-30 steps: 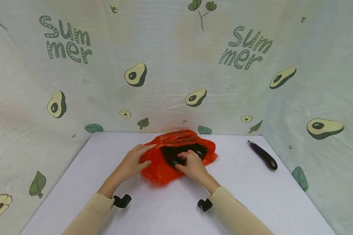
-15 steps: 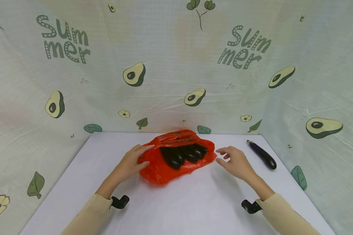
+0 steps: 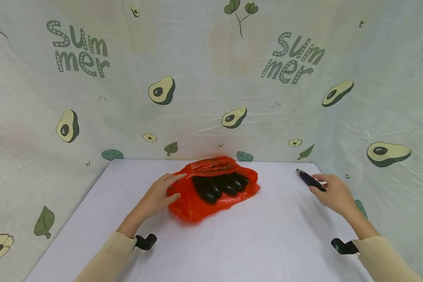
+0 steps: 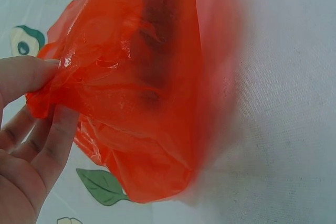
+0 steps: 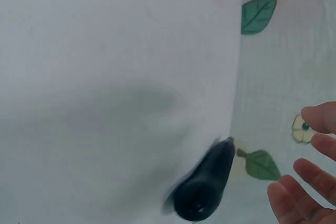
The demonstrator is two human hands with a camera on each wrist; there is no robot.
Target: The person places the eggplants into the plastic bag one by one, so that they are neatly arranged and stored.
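A red plastic bag (image 3: 188, 205) lies on its side in the middle of the white table, its mouth held apart. Inside it, several dark eggplants (image 3: 208, 192) lie side by side. My left hand (image 3: 158, 196) pinches the bag's left edge; the left wrist view shows the thumb on one side of the film and fingers on the other. At the table's right, my right hand (image 3: 336, 195) hangs over a lone eggplant (image 3: 306, 178), hiding its thick end. In the right wrist view its fingers (image 5: 315, 174) are spread and apart from this eggplant (image 5: 202, 190).
The white tabletop (image 3: 268, 235) stretches in front of the bag and between it and the lone eggplant. A patterned cloth (image 3: 197, 47) with avocados and leaves rises behind the table and along both sides.
My right hand has left the eggplants in the bag and swung right to above the lone eggplant. The left hand and the bag have stayed in place.
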